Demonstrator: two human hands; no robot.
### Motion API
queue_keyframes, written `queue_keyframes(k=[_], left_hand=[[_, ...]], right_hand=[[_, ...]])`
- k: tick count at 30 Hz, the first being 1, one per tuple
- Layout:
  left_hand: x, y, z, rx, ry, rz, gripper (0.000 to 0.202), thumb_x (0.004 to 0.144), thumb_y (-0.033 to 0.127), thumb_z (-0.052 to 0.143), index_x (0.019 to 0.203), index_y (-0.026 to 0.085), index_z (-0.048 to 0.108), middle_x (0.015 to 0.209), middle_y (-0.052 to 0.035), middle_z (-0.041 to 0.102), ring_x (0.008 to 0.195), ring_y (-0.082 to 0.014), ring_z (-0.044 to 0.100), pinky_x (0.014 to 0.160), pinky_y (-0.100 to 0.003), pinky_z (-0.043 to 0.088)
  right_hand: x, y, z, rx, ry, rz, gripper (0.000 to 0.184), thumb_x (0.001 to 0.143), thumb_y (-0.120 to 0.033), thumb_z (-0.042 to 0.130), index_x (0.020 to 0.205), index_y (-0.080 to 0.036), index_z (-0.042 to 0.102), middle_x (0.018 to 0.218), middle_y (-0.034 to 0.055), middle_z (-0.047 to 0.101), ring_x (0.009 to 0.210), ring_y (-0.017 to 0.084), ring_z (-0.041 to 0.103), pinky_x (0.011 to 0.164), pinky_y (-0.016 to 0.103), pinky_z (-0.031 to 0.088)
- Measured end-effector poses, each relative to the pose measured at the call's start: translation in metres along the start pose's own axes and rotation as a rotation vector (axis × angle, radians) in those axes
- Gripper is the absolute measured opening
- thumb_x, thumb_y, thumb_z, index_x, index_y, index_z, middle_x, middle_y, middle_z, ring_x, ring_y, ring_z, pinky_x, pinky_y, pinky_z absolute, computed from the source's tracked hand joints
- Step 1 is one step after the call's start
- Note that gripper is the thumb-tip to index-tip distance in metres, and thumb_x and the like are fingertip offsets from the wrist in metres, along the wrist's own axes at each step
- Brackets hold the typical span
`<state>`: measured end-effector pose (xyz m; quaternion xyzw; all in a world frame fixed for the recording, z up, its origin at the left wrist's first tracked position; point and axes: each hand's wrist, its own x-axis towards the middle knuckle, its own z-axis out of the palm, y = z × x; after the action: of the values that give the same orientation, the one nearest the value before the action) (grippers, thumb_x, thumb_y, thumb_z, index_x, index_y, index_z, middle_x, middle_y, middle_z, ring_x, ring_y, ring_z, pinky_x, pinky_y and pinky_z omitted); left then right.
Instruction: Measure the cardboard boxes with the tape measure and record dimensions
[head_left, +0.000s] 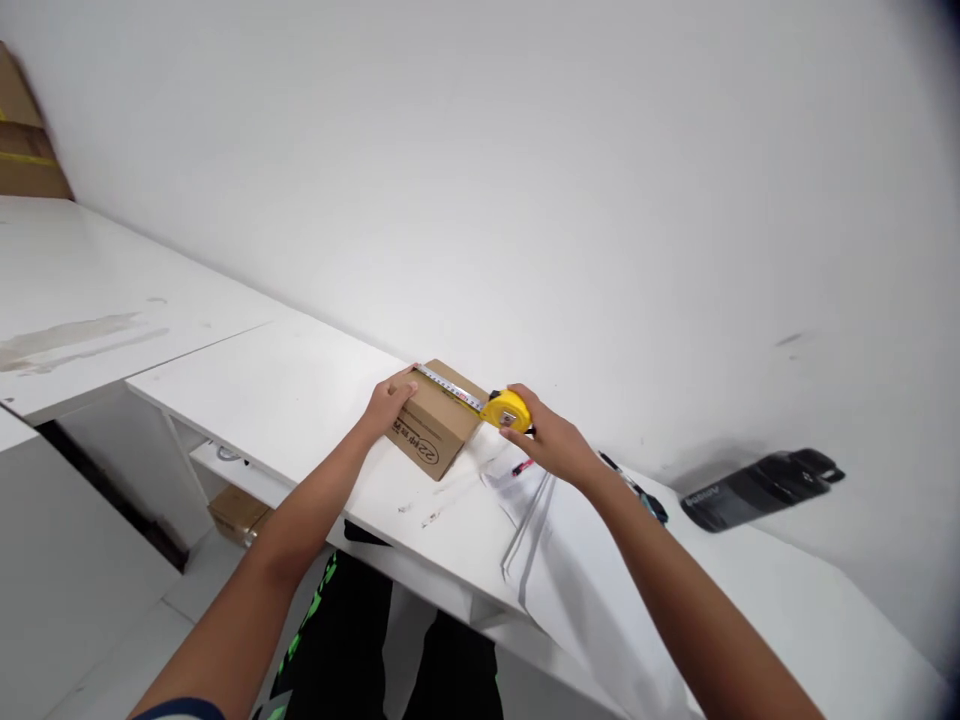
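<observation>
A small brown cardboard box (439, 430) with black print on its side lies on the white table (300, 400) close to the wall. My left hand (390, 402) presses on the box's left top edge and pins the end of a tape blade (450, 385) stretched along the top. My right hand (544, 438) grips the yellow tape measure case (508, 408) at the box's right end.
A red pen (523, 466) and paper sheets (525, 490) lie just right of the box. A black flat pouch (757, 488) rests near the wall at right. Brown cartons (22, 150) stand far left; another carton (238, 510) sits under the table.
</observation>
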<state>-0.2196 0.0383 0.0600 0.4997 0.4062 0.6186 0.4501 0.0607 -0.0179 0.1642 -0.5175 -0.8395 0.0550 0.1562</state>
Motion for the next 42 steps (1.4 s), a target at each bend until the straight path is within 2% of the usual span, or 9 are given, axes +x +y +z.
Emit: queue_keyframes(k=[3,6,15,21,26,32,37,40,42], left_hand=[[0.003,0.001,0.002,0.015,0.006,0.008,0.072,0.074,0.047,0.063,0.138,0.015,0.053,0.102,-0.0053,0.07,0.081,-0.0186,0.061,0.075,-0.029,0.05],[0.006,0.002,0.002,0.049,0.012,0.034,0.07,0.074,0.048,0.062,0.137,0.016,0.054,0.107,-0.0056,0.069,0.084,-0.0188,0.061,0.076,-0.028,0.049],[0.003,0.0,-0.002,-0.027,0.031,0.034,0.069,0.074,0.047,0.064,0.135,0.016,0.057,0.107,-0.0062,0.07,0.085,-0.0197,0.062,0.077,-0.029,0.05],[0.003,-0.003,-0.001,-0.037,-0.006,0.043,0.065,0.075,0.045,0.065,0.134,0.017,0.058,0.112,-0.0066,0.069,0.09,-0.0222,0.064,0.082,-0.034,0.051],[0.009,-0.005,-0.001,-0.008,0.024,0.065,0.062,0.076,0.045,0.066,0.131,0.017,0.059,0.116,-0.0081,0.068,0.096,-0.0245,0.064,0.085,-0.035,0.052],[0.019,-0.006,0.0,0.017,0.048,0.133,0.063,0.079,0.046,0.063,0.133,0.016,0.057,0.12,-0.0089,0.066,0.104,-0.0267,0.063,0.09,-0.038,0.051],[0.016,-0.002,0.002,0.126,0.045,0.192,0.059,0.081,0.047,0.062,0.133,0.02,0.057,0.131,-0.0097,0.061,0.113,-0.0275,0.059,0.095,-0.038,0.049],[0.017,0.001,0.003,0.221,0.048,0.233,0.056,0.084,0.049,0.058,0.132,0.02,0.057,0.133,-0.0115,0.058,0.116,-0.0281,0.058,0.099,-0.041,0.047],[0.014,0.006,0.006,0.333,0.147,0.324,0.058,0.085,0.051,0.057,0.133,0.019,0.054,0.136,-0.0138,0.054,0.122,-0.0296,0.052,0.104,-0.045,0.043]], right_hand=[[-0.024,0.016,-0.002,0.063,-0.031,0.079,0.06,0.088,-0.047,0.049,0.141,-0.029,0.03,0.105,0.0045,0.066,0.073,0.02,0.062,0.067,0.034,0.048],[-0.023,0.017,0.0,0.092,-0.025,0.082,0.062,0.087,-0.046,0.051,0.142,-0.028,0.029,0.106,0.0045,0.065,0.076,0.02,0.062,0.068,0.033,0.048],[0.015,-0.006,-0.002,0.005,0.015,0.029,0.062,0.089,-0.051,0.046,0.144,-0.026,0.031,0.111,0.0073,0.067,0.086,0.024,0.064,0.071,0.034,0.047],[0.055,-0.047,0.024,0.028,0.076,-0.027,0.058,0.091,-0.049,0.045,0.144,-0.029,0.031,0.12,0.0073,0.064,0.095,0.026,0.063,0.076,0.035,0.048],[0.098,-0.082,0.04,0.038,0.068,-0.043,0.06,0.093,-0.045,0.044,0.147,-0.024,0.026,0.121,0.0139,0.061,0.098,0.029,0.062,0.077,0.037,0.048],[0.117,-0.083,0.044,0.096,0.082,-0.034,0.063,0.094,-0.046,0.043,0.149,-0.025,0.02,0.123,0.0136,0.059,0.095,0.028,0.062,0.078,0.039,0.049],[0.083,-0.072,0.04,0.096,0.229,-0.024,0.061,0.095,-0.046,0.044,0.149,-0.028,0.022,0.127,0.0102,0.058,0.104,0.028,0.06,0.083,0.039,0.048],[0.031,-0.061,0.043,0.261,0.372,0.031,0.066,0.091,-0.048,0.051,0.149,-0.029,0.025,0.132,0.0085,0.056,0.109,0.028,0.058,0.087,0.04,0.047],[-0.012,-0.055,0.051,0.472,0.423,0.095,0.069,0.086,-0.051,0.059,0.146,-0.029,0.031,0.13,0.0082,0.056,0.106,0.027,0.059,0.086,0.039,0.048]])
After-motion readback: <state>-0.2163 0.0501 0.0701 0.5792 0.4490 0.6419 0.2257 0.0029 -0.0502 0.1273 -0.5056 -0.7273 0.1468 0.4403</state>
